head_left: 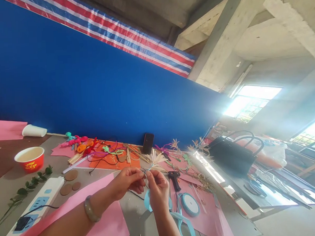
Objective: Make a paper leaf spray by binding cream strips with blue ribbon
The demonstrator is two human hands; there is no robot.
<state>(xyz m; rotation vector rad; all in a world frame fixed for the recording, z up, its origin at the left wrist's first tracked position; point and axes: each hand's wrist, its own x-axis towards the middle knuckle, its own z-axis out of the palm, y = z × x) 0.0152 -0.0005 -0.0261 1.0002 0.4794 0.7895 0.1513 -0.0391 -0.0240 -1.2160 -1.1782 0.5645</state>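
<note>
Taking the two hands as the middle of the dial, the work in hand looks like finishing the neck of a pale dried-petal flower (157,159), just where its fan of narrow petals narrows toward the stem. The flower sits at the hands' own twelve to one o'clock, its petals splayed up and away from the fingers.

The right hand (159,187) has thumb and forefinger closed in a fine pinch on that neck. The left hand (130,181) (a bangle (91,209) circles its wrist) comes in from nine o'clock, thumb and forefinger drawn nearly together beside the right fingertips; whether they nip the stem, a strand or nothing, I cannot tell. Something thin and bluish shows at the neck, too small to name.

As I judge it, the next move calls for a steady right pinch, so the petals stay bunched, while the left fingertips work closely around the neck without crushing the petals. Loose loops of light-blue ribbon (187,224) trail from five o'clock and could snag a wrist; their ribbon roll (190,204) lies at four.

Near at three rests a black glue gun (174,180) on pink paper, within easy reach should the neck need fixing. A smartphone (148,143) leans at twelve, more dried flowers (200,145) lie toward two, and round wooden discs (71,175) sit at nine, just beyond a white power strip (46,194).
</note>
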